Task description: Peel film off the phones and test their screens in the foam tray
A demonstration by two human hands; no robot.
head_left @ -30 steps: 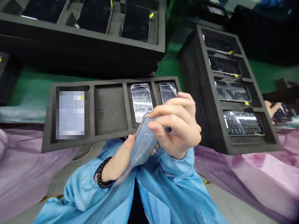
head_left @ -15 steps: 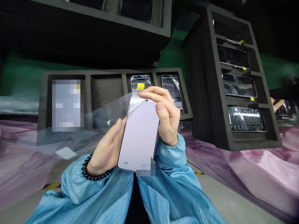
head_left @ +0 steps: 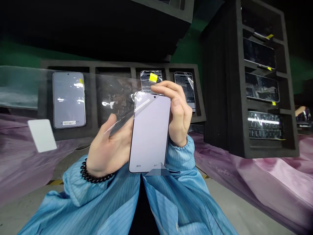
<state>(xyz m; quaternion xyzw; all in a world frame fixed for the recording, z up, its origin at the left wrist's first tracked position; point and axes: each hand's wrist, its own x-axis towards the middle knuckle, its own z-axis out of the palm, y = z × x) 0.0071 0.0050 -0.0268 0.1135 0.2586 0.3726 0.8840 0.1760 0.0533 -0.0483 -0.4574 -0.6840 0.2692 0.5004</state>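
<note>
- Head view: the held phone [head_left: 150, 133] is above the near edge of the foam tray [head_left: 201, 104], screen up and top end toward the tray, probably so that the whole display faces the wearer.
- The right hand [head_left: 182, 112] is clamped on the phone's right edge, its longest visible fingers arching over the top edge; this seems to steady the upper end.
- The left hand [head_left: 106, 151] is spread, thumb raised and apart, its fingers passing behind the phone's left edge, perhaps as a cradle from below. How firmly they press cannot be told.
- Clear film [head_left: 117, 94] crosses the screen's upper left corner and stretches out over the tray's left half. A yellow tab [head_left: 153, 77] sits just beyond the phone's top edge, likely on the film, where fingers could find it easily. Whether the white label [head_left: 42, 135] is stuck to the film cannot be told.
- Toward the tray's left end lies a lit phone [head_left: 68, 101]; two dark-screened phones [head_left: 184, 88] lie toward its right end. Dividers keep them apart, presumably against rubbing.
- Past the tray's right end, a tray stack [head_left: 269, 151] carries phones face up in separate compartments.
</note>
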